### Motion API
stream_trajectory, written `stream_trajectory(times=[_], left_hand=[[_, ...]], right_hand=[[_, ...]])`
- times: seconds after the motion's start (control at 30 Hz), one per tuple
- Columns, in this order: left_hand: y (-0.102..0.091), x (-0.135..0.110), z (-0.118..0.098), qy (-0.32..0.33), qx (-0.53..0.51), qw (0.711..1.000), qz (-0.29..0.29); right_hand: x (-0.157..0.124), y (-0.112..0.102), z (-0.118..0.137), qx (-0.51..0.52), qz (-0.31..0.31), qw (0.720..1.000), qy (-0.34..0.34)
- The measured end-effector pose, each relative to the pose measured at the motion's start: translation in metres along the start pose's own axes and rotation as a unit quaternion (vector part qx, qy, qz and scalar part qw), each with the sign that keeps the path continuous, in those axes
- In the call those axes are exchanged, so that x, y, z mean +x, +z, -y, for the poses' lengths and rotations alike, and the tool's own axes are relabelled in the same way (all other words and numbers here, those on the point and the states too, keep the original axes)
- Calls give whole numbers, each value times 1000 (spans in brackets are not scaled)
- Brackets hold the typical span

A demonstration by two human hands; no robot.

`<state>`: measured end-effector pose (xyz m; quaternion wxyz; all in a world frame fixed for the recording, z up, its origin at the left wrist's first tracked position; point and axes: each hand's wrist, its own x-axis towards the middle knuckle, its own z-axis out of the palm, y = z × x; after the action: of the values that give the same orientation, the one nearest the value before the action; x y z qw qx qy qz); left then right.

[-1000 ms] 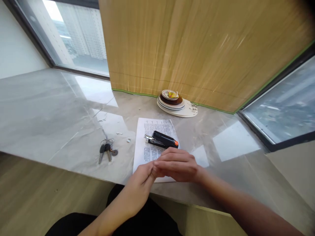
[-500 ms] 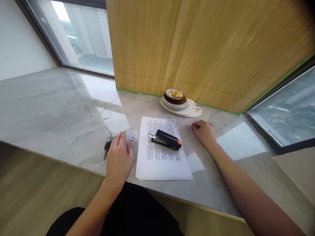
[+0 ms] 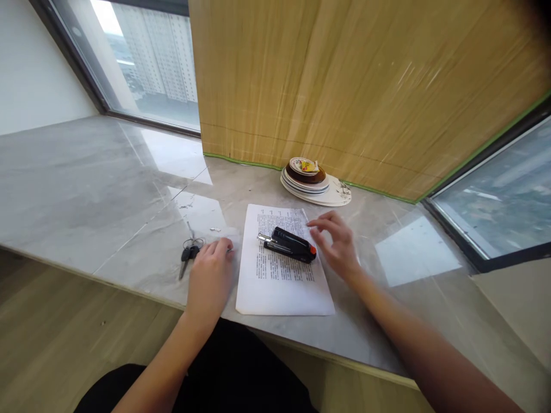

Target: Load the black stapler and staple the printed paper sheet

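While the left hand [image 3: 210,271] curled, hold unclear, the open right hand [image 3: 338,244], seemingly reaching, needed closing toward the nine-o'clock stapler [image 3: 289,246].

A broad ledge [image 3: 94,201] of glossy grey marbled stone, crossed by thin seams, runs from left to right. At its far middle stands a stack of plates [image 3: 303,188], the white oval bottom one jutting out to the right. Nearer lies printed paper [image 3: 284,297]; to its left are a few pale scraps [image 3: 215,229] and a bunch of keys [image 3: 187,253].
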<state>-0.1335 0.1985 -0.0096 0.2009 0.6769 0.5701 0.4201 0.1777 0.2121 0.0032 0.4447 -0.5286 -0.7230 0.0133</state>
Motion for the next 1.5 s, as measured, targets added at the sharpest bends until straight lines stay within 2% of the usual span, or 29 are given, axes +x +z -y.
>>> stream_trajectory(times=[0.07,0.13,0.2,0.3,0.4,0.47,0.53,0.63,0.7,0.77,0.87,0.97,1.1,1.2,1.33,1.4,1.5], left_hand=[[-1,-1,-4,-11,4,1000,2],[0,-3,-8,-8,-25,999,21],[2,-4,-12,-6,-78,996,47],[2,-5,-17,-25,-150,986,70],[-1,-5,-19,-34,-172,982,75],[-2,-6,-20,-37,-189,978,77],[-3,-6,-21,-43,-217,973,74],[-1,-7,-26,-53,-248,966,58],[0,-7,-29,-53,-257,964,43],[2,-7,-31,-56,-253,965,21],[4,-8,-29,-74,-235,969,6],[6,-8,-23,-86,-197,976,19],[6,-9,-20,-49,-150,987,9],[5,-11,-27,-41,-162,985,-35],[4,-14,-37,-45,-179,981,-63],[4,-14,-37,-20,-185,981,-63],[5,-13,-30,31,-205,977,-54]], right_hand=[[-9,9,18,26,108,994,-25],[-16,18,25,-3,150,988,-33],[-21,24,24,-22,124,991,-51],[-23,26,22,15,84,989,-117],[-23,23,25,48,112,972,-201],[-24,19,28,58,126,962,-233],[-26,16,28,71,105,972,-199],[-27,15,22,80,-2,996,-50],[-26,17,14,77,-88,992,45],[-25,20,6,88,-128,983,103],[-23,23,-2,132,-117,974,141],[-21,24,-3,156,-110,970,150],[-22,23,2,145,-107,972,149],[-24,19,8,128,-99,980,115],[-24,12,19,113,-4,994,-3],[-22,11,23,121,36,989,-73],[-20,13,26,137,59,976,-160]])
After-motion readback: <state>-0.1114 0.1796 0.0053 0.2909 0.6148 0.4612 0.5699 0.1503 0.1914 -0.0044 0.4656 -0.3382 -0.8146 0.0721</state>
